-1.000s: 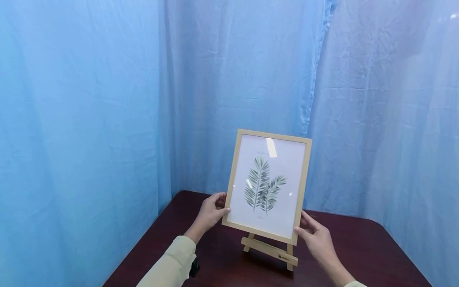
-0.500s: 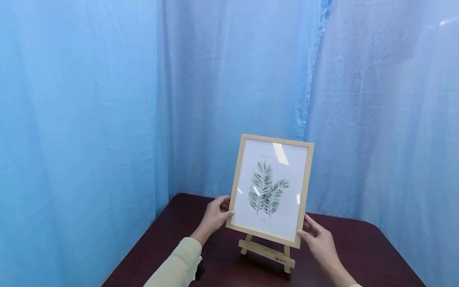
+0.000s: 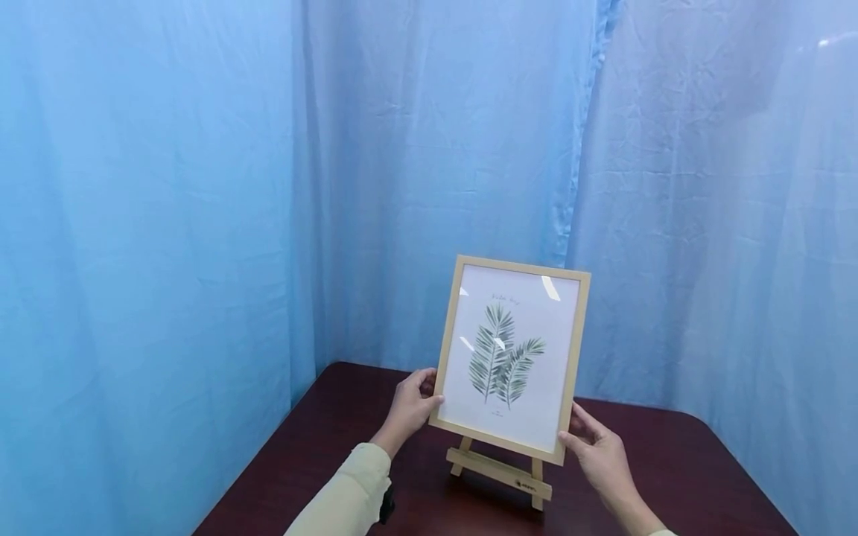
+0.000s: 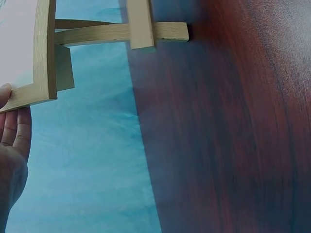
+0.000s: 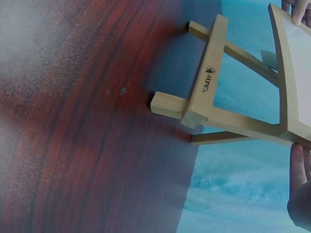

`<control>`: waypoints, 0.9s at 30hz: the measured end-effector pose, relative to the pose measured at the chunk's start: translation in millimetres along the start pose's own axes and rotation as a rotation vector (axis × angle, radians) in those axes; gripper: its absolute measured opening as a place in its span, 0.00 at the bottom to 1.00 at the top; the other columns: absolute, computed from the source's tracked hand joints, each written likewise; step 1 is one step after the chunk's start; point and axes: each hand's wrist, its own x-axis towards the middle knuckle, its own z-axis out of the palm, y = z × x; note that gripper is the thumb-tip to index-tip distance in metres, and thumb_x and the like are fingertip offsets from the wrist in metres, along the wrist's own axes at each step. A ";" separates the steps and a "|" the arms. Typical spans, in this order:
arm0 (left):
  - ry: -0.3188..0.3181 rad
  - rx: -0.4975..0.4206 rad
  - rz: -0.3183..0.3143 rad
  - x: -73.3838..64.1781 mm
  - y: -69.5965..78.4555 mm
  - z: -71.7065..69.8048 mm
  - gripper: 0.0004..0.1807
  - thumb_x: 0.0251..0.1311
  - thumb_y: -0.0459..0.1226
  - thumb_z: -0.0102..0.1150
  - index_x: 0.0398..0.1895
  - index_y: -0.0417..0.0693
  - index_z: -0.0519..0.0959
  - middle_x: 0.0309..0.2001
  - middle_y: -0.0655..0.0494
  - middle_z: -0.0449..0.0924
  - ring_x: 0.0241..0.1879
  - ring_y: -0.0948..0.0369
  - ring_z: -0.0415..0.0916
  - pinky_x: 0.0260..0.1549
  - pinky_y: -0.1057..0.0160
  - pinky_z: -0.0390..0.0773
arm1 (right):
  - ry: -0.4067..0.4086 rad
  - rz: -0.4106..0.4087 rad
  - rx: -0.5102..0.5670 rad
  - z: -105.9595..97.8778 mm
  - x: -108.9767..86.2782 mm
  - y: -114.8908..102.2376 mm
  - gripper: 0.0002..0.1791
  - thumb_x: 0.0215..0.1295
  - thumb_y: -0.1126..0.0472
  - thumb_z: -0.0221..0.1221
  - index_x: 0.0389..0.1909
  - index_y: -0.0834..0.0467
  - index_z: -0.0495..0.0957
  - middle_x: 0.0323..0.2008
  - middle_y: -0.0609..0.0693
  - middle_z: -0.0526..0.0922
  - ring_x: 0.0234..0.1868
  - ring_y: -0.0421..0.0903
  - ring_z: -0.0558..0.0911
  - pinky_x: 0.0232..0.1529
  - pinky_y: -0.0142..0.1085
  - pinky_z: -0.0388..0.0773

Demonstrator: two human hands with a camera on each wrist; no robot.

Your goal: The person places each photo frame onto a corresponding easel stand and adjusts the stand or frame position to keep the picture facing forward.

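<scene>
A light wooden picture frame (image 3: 579, 335) with a print of two green fern leaves stands tilted in front of a small wooden easel (image 3: 499, 473). Its lower edge is above the easel's ledge, with a gap showing between them. My left hand (image 3: 414, 406) grips the frame's left side near the bottom corner, thumb on the front and fingers behind. At the lower right side my right hand (image 3: 599, 450) holds it the same way. In the right wrist view the easel's ledge (image 5: 206, 77) bears a small dark logo. The frame hides the easel's upper part.
The easel's feet rest on a dark reddish-brown table (image 3: 657, 461) with rounded far corners. Blue curtains (image 3: 429, 171) hang behind it and along the left and right sides.
The frame has shifted slightly right and down in the head view, with both hands still gripping it. The easel appears slightly further left than a second ago.
</scene>
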 end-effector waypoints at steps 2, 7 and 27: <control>0.006 0.009 -0.009 -0.4 1.4 0.3 0.24 0.56 0.25 0.67 0.58 0.36 0.77 0.41 0.52 0.79 0.41 0.58 0.76 0.40 0.61 0.80 | 0.003 -0.001 0.003 0.8 1.3 0.7 0.35 0.64 0.70 0.63 0.72 0.63 0.64 0.53 0.67 0.80 0.39 0.33 0.83 0.39 0.26 0.78; 0.025 0.028 -0.017 -0.4 5.6 -1.0 0.23 0.56 0.25 0.67 0.57 0.37 0.78 0.41 0.52 0.79 0.41 0.58 0.76 0.39 0.61 0.80 | 0.017 -0.025 0.000 3.8 4.1 1.8 0.35 0.63 0.70 0.63 0.72 0.64 0.64 0.52 0.68 0.80 0.44 0.46 0.85 0.40 0.29 0.79; 0.103 0.072 -0.024 -7.1 15.2 5.9 0.22 0.52 0.22 0.69 0.52 0.36 0.81 0.39 0.52 0.80 0.38 0.58 0.76 0.35 0.63 0.79 | -0.003 0.015 0.024 2.9 6.0 8.7 0.35 0.65 0.71 0.62 0.73 0.62 0.63 0.52 0.68 0.79 0.51 0.60 0.82 0.41 0.37 0.82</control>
